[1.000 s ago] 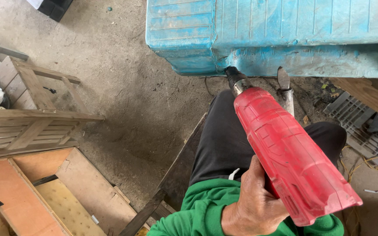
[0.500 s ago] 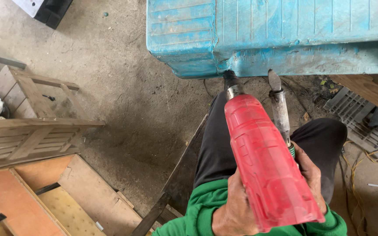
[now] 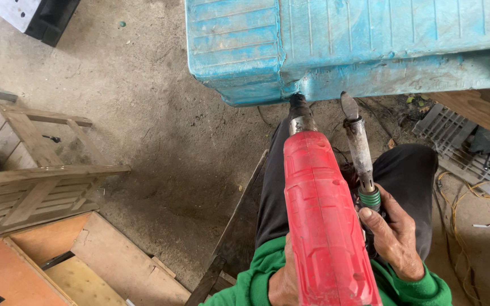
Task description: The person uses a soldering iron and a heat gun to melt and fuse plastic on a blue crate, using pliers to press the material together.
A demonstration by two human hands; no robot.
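The left hand [image 3: 283, 283] is closed on the rear body of a large red plastic heat gun [image 3: 321, 221], low in the head view; only part of this hand shows beside the tool body. The gun runs up the middle of the view, above the person's lap; its dark metal nozzle [image 3: 299, 110] meets the lower edge of a worn, scuffed blue plastic tub [image 3: 347, 45] at a cracked corner seam. The right hand [image 3: 391, 232] is wrapped around the green-ringed handle of a slim metal-shafted iron with a flat spade tip [image 3: 359, 147]; this tool stands just beside the gun on its right, roughly parallel to it, its tip close under the tub edge; contact with the tub cannot be determined. The two hands sit near each other, each clamped on its own tool. Green sleeves [image 3: 421, 289] and dark trousers [image 3: 409, 170] show below; weathered wooden frames [image 3: 35, 187] and plywood sheets [image 3: 103, 260] lie on the concrete floor [image 3: 143, 113] to the left; a grey slatted grille [image 3: 455, 136] and yellow cable [image 3: 455, 209] lie to the right.
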